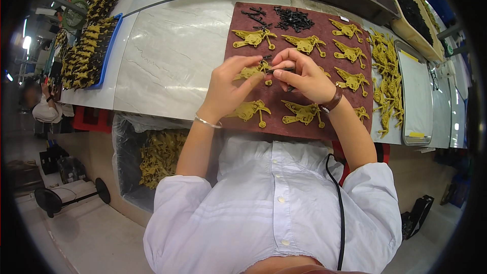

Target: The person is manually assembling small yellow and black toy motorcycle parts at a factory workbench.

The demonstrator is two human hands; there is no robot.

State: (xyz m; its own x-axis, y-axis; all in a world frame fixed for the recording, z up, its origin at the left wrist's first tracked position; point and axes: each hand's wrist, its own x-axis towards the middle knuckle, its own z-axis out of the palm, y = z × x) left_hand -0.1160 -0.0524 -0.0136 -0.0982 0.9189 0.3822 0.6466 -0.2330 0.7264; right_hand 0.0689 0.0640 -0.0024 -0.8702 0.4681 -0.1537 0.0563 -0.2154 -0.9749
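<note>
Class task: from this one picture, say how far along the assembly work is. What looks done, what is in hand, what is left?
Done, it seems: olive toy pieces fill the blue tray. In hand: the left hand steadies one olive piece on the maroon mat while the right hand presses a small black part to it. Left: pieces laid out on the mat, the pile of black parts and the loose olive heap.

Bare marble (167,56) left of mat (243,116): free passage; right side crowded, yellow parts (386,86), possibly touching tray (417,96).
</note>
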